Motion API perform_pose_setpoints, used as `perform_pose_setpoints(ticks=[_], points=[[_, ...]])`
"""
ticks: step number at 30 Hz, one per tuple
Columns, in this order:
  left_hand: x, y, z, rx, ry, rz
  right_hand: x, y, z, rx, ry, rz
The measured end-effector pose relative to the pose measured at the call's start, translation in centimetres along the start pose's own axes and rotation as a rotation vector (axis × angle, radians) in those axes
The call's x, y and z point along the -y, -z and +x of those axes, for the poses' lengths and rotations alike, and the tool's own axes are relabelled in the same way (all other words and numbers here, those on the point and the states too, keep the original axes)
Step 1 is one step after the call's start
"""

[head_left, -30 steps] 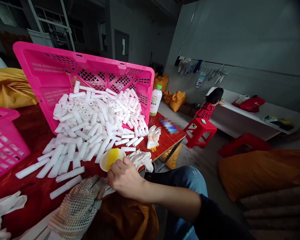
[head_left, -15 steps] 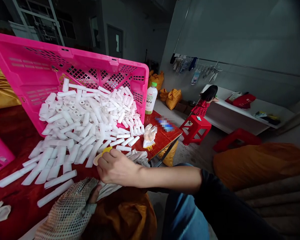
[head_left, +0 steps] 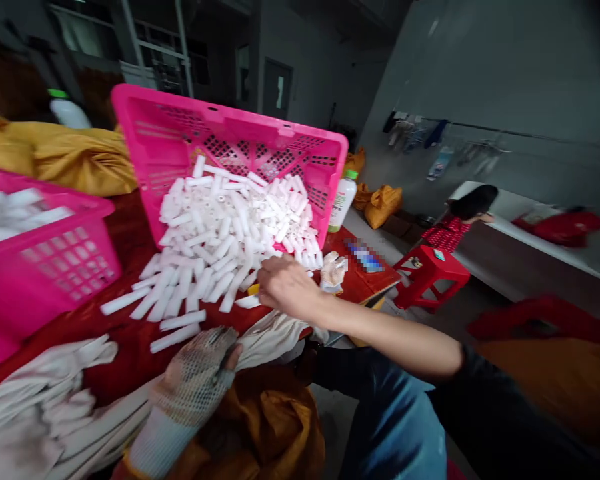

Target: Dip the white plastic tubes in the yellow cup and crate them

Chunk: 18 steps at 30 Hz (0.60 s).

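My bare right hand (head_left: 287,287) is closed at the near edge of a heap of white plastic tubes (head_left: 215,230). A small yellow thing (head_left: 253,289) sticks out from its fingers; its kind does not show. Just below that lies a pale flat piece (head_left: 249,302), and I cannot tell whether the two are joined. My left hand (head_left: 200,373), in a mesh-patterned work glove, is curled with the thumb against the fingers, near two loose tubes; anything inside it is hidden. White cloth (head_left: 273,337) lies between and below my hands.
The tubes spill from a tipped pink crate (head_left: 230,120) onto a red-covered table (head_left: 125,340). Another pink crate (head_left: 70,260) holds tubes at left. A bottle (head_left: 341,203), a glove (head_left: 333,272) and a blurred-out flat item (head_left: 366,257) lie right. A person (head_left: 455,223) is beyond a red stool (head_left: 433,273).
The view has swung left, bringing the second crate and more cloth into sight. My right hand remains closed by the heap with the yellow thing; my left hand stays curled.
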<state>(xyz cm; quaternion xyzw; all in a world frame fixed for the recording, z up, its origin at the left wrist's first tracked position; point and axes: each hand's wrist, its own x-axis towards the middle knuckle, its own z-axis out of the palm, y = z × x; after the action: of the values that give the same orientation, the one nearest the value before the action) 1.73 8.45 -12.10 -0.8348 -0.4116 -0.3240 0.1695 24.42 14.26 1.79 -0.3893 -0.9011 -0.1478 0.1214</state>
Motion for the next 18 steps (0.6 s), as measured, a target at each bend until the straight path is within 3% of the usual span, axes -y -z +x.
perform_pose_setpoints(ticks=[3,8,13,18], points=[[-1.0,0.4,-0.6,-0.090,0.117,-0.002,-0.8,0.0,0.2,-0.011,-0.099,0.165],[-1.3,0.7,-0.8,-0.055,0.241,-0.130,-2.4,-0.4,0.9,0.027,-0.229,0.401],[-0.9,0.8,-0.6,-0.063,0.295,-0.213,-2.6,-0.4,0.7,0.049,-0.233,0.422],[-1.9,1.2,1.5,-0.034,0.299,-0.173,-0.7,-1.0,-1.1,0.010,-0.226,0.434]])
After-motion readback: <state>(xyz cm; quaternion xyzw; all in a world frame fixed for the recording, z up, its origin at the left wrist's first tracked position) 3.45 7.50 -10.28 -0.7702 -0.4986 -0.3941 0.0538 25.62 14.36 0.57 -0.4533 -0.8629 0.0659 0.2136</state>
